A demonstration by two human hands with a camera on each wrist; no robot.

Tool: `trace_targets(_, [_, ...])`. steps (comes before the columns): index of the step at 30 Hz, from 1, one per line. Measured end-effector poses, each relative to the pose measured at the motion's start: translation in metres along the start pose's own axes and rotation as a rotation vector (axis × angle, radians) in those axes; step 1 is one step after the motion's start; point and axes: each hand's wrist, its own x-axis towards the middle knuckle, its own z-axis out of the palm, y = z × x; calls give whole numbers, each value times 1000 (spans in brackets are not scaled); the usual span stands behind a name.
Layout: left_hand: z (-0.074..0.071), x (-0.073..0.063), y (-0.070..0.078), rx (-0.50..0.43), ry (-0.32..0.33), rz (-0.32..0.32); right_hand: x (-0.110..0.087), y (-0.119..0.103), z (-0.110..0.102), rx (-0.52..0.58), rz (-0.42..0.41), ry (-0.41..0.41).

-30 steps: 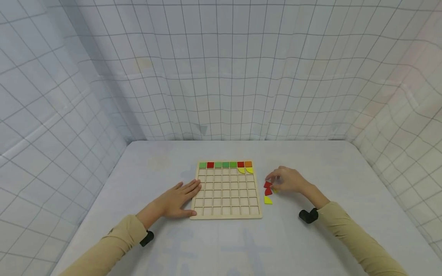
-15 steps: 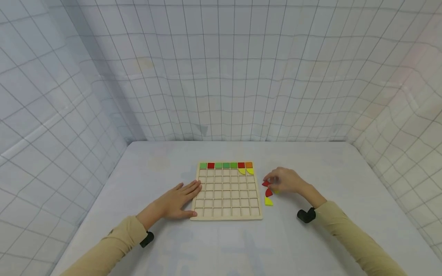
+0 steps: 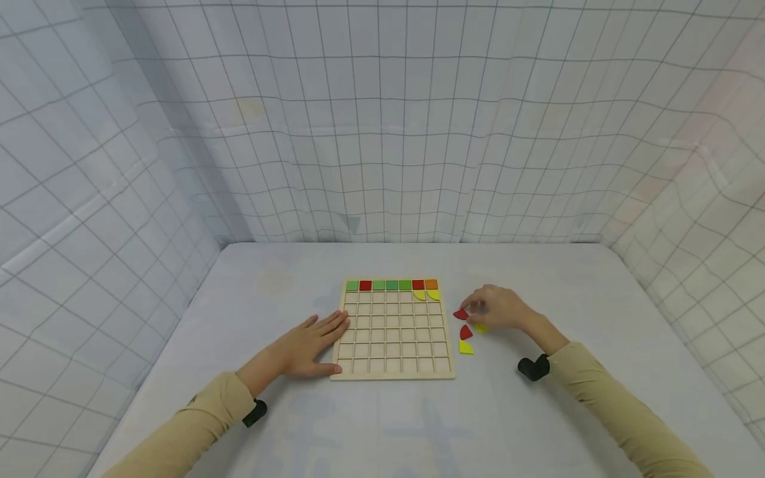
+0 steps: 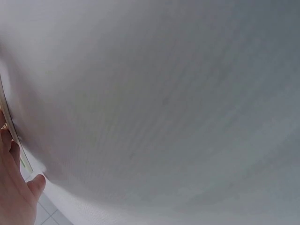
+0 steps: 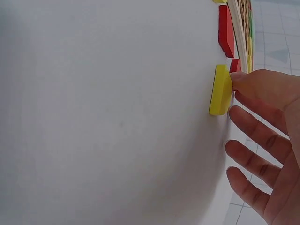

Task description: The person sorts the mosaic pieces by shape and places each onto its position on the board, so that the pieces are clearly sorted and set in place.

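Right of a gridded wooden board (image 3: 392, 337), the upper red piece (image 3: 459, 314) has turned and slid slightly away from the lower red piece (image 3: 465, 332), which it touched a second ago. It remains on the table (image 3: 382, 431), apparently being turned rather than placed. The right hand (image 3: 501, 309) has thumb and forefinger at it; whether they pinch it cannot be told. The left hand (image 3: 306, 348), fingers straight, rests on the board's left edge, gripping nothing.

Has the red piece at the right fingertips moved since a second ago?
Yes: the red piece by the right hand has shifted toward the board and slightly nearer its far edge.
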Motion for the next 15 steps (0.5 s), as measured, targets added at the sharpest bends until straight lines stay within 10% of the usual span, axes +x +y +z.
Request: trace_targets(15, [-2, -1, 1, -4, -5, 5, -3, 1, -5, 5, -25, -20])
